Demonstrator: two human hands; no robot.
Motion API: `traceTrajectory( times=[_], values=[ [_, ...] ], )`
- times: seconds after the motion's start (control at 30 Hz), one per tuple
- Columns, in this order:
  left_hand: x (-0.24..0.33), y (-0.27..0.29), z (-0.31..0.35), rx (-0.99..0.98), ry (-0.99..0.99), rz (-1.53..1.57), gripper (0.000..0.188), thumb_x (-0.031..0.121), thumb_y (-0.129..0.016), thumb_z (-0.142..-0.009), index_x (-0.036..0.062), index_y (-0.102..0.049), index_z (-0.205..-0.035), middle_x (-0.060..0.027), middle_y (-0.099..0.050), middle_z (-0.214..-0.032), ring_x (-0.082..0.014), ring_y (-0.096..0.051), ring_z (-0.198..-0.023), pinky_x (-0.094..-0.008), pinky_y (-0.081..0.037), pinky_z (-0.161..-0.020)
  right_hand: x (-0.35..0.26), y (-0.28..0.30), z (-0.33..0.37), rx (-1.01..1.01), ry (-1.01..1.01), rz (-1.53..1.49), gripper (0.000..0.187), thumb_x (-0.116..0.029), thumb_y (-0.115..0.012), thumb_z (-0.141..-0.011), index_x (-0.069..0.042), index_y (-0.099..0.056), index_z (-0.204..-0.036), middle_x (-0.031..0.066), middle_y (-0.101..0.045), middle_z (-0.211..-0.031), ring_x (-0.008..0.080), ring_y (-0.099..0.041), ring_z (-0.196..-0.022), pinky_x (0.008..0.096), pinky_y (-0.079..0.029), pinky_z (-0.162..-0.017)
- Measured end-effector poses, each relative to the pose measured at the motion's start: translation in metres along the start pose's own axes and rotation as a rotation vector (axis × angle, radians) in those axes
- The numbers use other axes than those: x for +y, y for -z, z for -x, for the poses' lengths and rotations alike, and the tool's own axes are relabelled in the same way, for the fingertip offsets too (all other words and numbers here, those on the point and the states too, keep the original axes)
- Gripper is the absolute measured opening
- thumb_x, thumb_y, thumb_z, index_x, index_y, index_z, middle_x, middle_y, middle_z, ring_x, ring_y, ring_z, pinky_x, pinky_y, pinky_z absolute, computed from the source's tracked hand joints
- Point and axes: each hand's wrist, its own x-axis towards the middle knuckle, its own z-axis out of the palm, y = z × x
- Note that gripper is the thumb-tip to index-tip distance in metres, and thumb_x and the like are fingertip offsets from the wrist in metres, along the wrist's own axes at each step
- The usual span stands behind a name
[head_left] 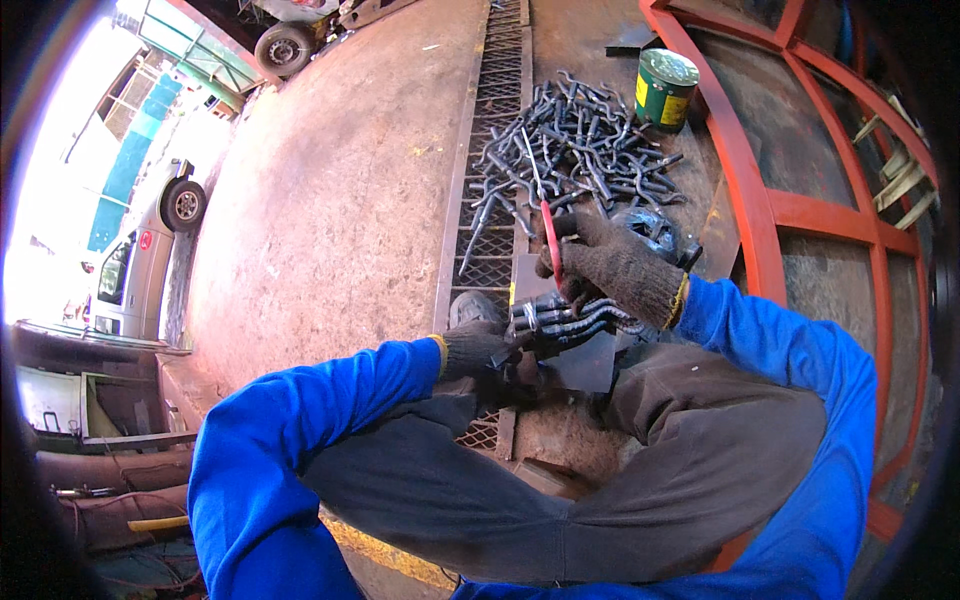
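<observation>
My right hand (620, 262), in a dark knit glove, is closed around a red-handled tool (552, 238). A long, thin, pale shaft runs from its handle toward the far pile; its exact kind is unclear. Below it, several bent dark metal bars (575, 322) lie side by side in a row, with a shiny band near their left end. My gloved left hand (474, 348) is closed at that left end; what its fingers grip is hidden. A flat dark plate (585, 368) lies under the near side of the row.
A heap of loose bent bars (580, 140) lies ahead, partly over a floor grating (497, 80). Beside it stand a green can (665, 90) and crumpled plastic (650, 228). A red metal frame (750, 210) rises on the right. Vehicles, including a van (140, 265), stand at left.
</observation>
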Motion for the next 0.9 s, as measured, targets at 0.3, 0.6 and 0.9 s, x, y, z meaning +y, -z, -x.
traceTrajectory(
  times=[0.3,0.6,0.9],
  values=[
    [0.072,0.046,0.075,-0.040,0.166,0.079,0.025,0.018,-0.072,-0.083,-0.0016,-0.068,-0.098,-0.0097,-0.069,-0.088,-0.0162,-0.065,-0.074,-0.0306,-0.053,-0.066,-0.004,0.003,0.012,-0.225,0.006,0.227,0.052,-0.027,-0.066,-0.090,-0.001,-0.045,-0.129,0.0103,-0.062,-0.103,0.0134,-0.061,-0.088,0.0274,-0.052,-0.075],
    [0.095,0.061,0.114,-0.099,-0.107,-0.013,0.029,0.010,-0.076,-0.078,-0.0028,-0.068,-0.103,-0.0099,-0.071,-0.090,-0.0156,-0.068,-0.076,-0.0294,-0.056,-0.072,-0.025,0.017,0.022,-0.400,0.057,0.940,0.064,-0.044,-0.073,-0.076,-0.002,-0.055,-0.121,0.0159,-0.065,-0.101,0.0231,-0.064,-0.092,0.0356,-0.050,-0.081],
    [0.113,0.057,0.134,-0.070,-0.124,-0.448,0.026,0.021,-0.079,-0.072,-0.0006,-0.075,-0.086,-0.0073,-0.071,-0.073,-0.0105,-0.062,-0.063,-0.0277,-0.050,-0.062,-0.032,0.011,0.040,-0.852,-0.194,1.417,0.054,-0.042,-0.070,-0.072,-0.011,-0.062,-0.115,0.0157,-0.067,-0.095,0.0340,-0.065,-0.088,0.0435,-0.050,-0.077]
  ],
)
